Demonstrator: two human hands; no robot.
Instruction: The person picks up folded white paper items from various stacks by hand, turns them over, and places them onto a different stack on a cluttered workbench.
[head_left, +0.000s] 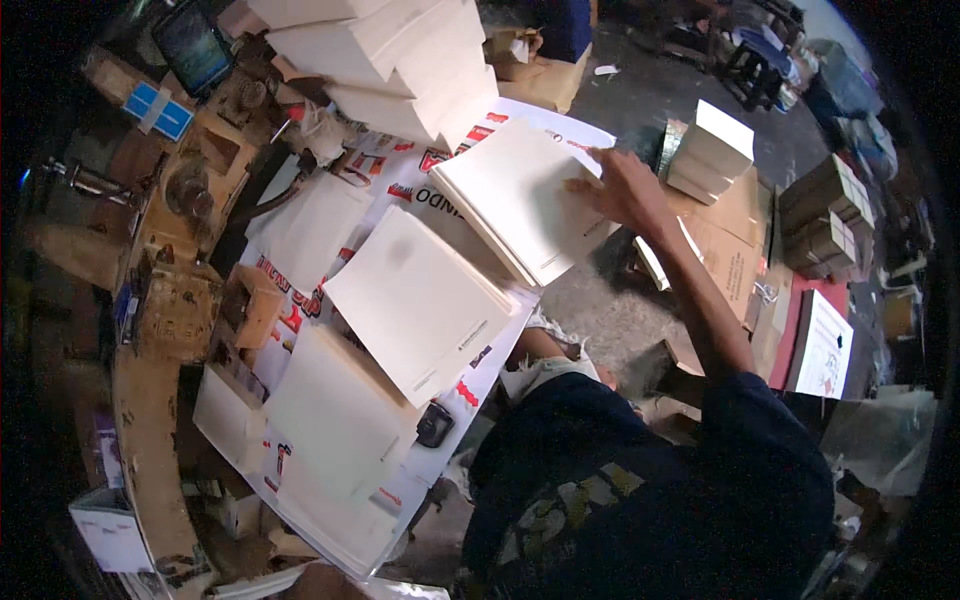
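My right hand (628,192) reaches across to a thick stack of white printed sheets (525,200) at the far right of the table. Its thumb lies on top near the stack's right edge; the forefinger is just beyond that edge, and the other fingers are partly hidden. A brown rounded shape at the bottom edge may be part of my left hand (325,582); no fingers show there. Closer in, a second stack of sheets (415,300) lies slanted. Another white stack (335,410) is nearer still, and a small black device (434,425) sits by its right side.
A tall pile of white paper blocks (400,75) rises at the table's far end. Along the left runs a wooden bench (150,430) with a wooden block (258,305). Off to the right are a white paper block (712,150), tied bundles (828,215) and cardboard (718,260).
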